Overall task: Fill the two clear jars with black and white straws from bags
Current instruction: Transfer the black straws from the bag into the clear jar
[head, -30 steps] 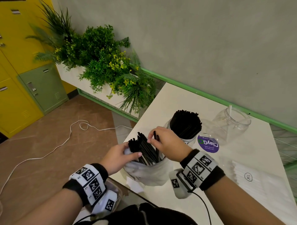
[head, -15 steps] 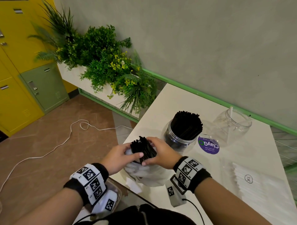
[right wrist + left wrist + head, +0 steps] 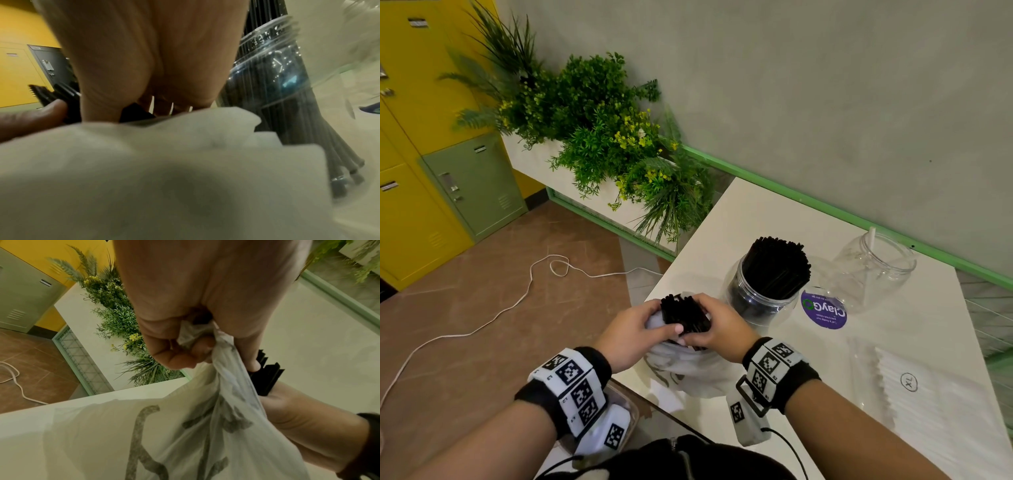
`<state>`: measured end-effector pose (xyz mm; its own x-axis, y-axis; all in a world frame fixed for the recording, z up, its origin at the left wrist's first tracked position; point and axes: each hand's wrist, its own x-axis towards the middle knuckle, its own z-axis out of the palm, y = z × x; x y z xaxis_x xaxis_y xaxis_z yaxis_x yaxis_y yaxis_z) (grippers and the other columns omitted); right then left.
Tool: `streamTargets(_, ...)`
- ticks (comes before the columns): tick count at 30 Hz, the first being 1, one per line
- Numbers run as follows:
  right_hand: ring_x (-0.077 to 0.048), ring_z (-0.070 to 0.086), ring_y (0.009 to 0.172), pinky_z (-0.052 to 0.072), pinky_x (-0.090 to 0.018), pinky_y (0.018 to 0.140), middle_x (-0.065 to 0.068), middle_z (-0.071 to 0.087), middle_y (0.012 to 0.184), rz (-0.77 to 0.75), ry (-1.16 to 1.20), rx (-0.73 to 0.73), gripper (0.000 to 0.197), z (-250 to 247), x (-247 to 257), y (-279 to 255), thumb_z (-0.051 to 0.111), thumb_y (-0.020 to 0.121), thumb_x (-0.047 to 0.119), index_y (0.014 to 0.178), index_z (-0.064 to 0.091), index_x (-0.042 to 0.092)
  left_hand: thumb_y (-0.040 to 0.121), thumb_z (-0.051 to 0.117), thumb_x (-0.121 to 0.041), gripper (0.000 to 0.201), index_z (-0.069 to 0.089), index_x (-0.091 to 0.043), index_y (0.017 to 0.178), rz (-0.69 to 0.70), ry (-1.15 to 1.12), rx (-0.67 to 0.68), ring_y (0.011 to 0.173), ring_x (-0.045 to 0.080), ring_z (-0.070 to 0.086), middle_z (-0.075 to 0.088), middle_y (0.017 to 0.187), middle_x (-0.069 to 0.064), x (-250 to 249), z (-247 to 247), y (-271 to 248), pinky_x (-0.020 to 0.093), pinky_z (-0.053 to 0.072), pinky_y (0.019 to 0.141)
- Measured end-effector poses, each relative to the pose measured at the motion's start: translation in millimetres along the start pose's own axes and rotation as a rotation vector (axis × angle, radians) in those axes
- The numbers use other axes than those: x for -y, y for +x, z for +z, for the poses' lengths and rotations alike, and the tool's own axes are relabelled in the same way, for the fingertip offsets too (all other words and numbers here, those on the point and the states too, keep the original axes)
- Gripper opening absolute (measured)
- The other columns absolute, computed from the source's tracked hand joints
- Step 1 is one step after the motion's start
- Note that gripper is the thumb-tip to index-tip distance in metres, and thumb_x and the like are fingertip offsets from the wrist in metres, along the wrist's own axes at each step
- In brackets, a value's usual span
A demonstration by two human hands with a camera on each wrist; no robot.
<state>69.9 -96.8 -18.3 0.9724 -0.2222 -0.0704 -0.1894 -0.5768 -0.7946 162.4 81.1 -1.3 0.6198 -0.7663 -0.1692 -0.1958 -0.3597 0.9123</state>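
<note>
A bundle of black straws sticks out of a white plastic bag at the table's near left corner. My left hand grips the bag's gathered mouth, its thumb lying across the straws. My right hand curls round the bundle from the other side; the straw ends show above it. Right behind stands a clear jar packed with black straws. Farther right, a second clear jar holds a single white straw.
A purple ClayGo lid lies between the jars. A clear bag of white straws marked XL lies flat at the right. The table meets a wall behind; a planter and a floor cable are left.
My right hand has dropped from pinching the splayed straw tips to clasping the bundle. Both hands have squeezed the straws together, and the bag's mouth is now bunched round them.
</note>
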Motion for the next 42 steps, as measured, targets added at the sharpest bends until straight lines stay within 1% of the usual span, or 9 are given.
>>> streamTargets(5, -0.019, 0.061, 0.087, 0.051, -0.036, 0.078, -0.002, 0.065, 0.091, 0.010, 0.028, -0.057, 0.042, 3, -2, -2, 0.083, 0.072, 0.026, 0.103, 0.058, 0.014, 0.075, 0.066, -0.043, 0.046, 0.060, -0.028, 0.118, 0.023, 0.061, 0.004, 0.102, 0.007, 0.063, 0.069, 0.108, -0.011, -1, -3, 1, 0.039, 0.050, 0.093)
streamTargets(10, -0.004, 0.059, 0.078, 0.045, -0.015, 0.073, 0.010, 0.061, 0.084, 0.010, 0.117, -0.140, 0.034, 0, 2, -4, 0.077, 0.078, 0.015, 0.104, 0.056, 0.018, 0.091, 0.064, -0.023, 0.045, 0.052, -0.022, 0.134, 0.010, 0.099, 0.015, 0.124, 0.008, 0.051, 0.056, 0.133, -0.009, -3, -3, 0, 0.034, 0.040, 0.107)
streamTargets(14, 0.000, 0.062, 0.087, 0.047, -0.016, 0.081, 0.008, 0.066, 0.092, -0.004, 0.292, -0.236, 0.035, -1, 8, -8, 0.074, 0.078, 0.017, 0.110, 0.060, 0.011, 0.093, 0.060, -0.021, 0.040, 0.055, -0.020, 0.133, 0.020, 0.093, -0.031, 0.124, 0.004, 0.047, 0.054, 0.130, -0.011, -8, -3, 0, 0.021, 0.036, 0.101)
streamTargets(20, -0.012, 0.062, 0.105, 0.047, -0.026, 0.094, -0.002, 0.065, 0.109, 0.004, 0.416, -0.185, 0.048, 2, 10, -14, 0.074, 0.078, 0.024, 0.120, 0.054, 0.010, 0.093, 0.060, -0.016, 0.036, 0.056, -0.035, 0.123, 0.039, -0.038, 0.022, 0.120, 0.005, 0.055, 0.062, 0.126, -0.012, -10, 1, -1, 0.032, 0.042, 0.105)
streamTargets(27, -0.005, 0.063, 0.083, 0.049, -0.020, 0.077, 0.005, 0.065, 0.087, 0.000, 0.412, -0.419, 0.032, 5, 17, -14, 0.080, 0.075, 0.012, 0.098, 0.058, 0.012, 0.093, 0.059, -0.011, 0.037, 0.055, -0.039, 0.117, 0.058, -0.007, 0.041, 0.117, 0.004, 0.055, 0.062, 0.123, -0.012, -10, 6, -1, 0.024, 0.042, 0.102)
streamTargets(31, 0.001, 0.058, 0.082, 0.047, -0.016, 0.077, 0.008, 0.060, 0.090, -0.033, 0.405, -0.424, 0.042, 7, 24, -15, 0.077, 0.075, 0.002, 0.107, 0.052, 0.013, 0.094, 0.059, -0.014, 0.038, 0.055, -0.029, 0.129, 0.050, 0.036, 0.052, 0.122, 0.003, 0.049, 0.057, 0.129, -0.012, -7, 7, 0, 0.018, 0.037, 0.103)
streamTargets(35, -0.002, 0.059, 0.080, 0.048, -0.019, 0.076, 0.006, 0.060, 0.090, -0.085, 0.403, -0.475, 0.040, 9, 27, -14, 0.073, 0.076, -0.002, 0.107, 0.052, 0.014, 0.094, 0.058, -0.014, 0.034, 0.057, -0.040, 0.116, 0.077, 0.056, 0.058, 0.117, -0.002, 0.051, 0.059, 0.120, -0.020, -9, 5, 2, 0.004, 0.035, 0.089)
streamTargets(39, -0.005, 0.058, 0.081, 0.046, -0.015, 0.076, 0.008, 0.059, 0.085, -0.128, 0.342, -0.579, 0.032, 7, 29, -14, 0.070, 0.076, -0.004, 0.095, 0.055, 0.018, 0.094, 0.058, -0.014, 0.033, 0.061, -0.038, 0.117, 0.066, 0.077, 0.047, 0.115, 0.000, 0.054, 0.063, 0.119, -0.017, -6, 3, 4, 0.015, 0.040, 0.094)
streamTargets(42, -0.008, 0.061, 0.086, 0.045, -0.014, 0.079, 0.002, 0.062, 0.089, -0.151, 0.354, -0.638, 0.034, 1, 30, -15, 0.071, 0.078, -0.001, 0.101, 0.053, 0.018, 0.095, 0.058, -0.015, 0.033, 0.060, -0.029, 0.125, 0.035, 0.063, 0.016, 0.119, 0.004, 0.053, 0.062, 0.125, -0.011, -3, 0, 6, 0.024, 0.040, 0.101)
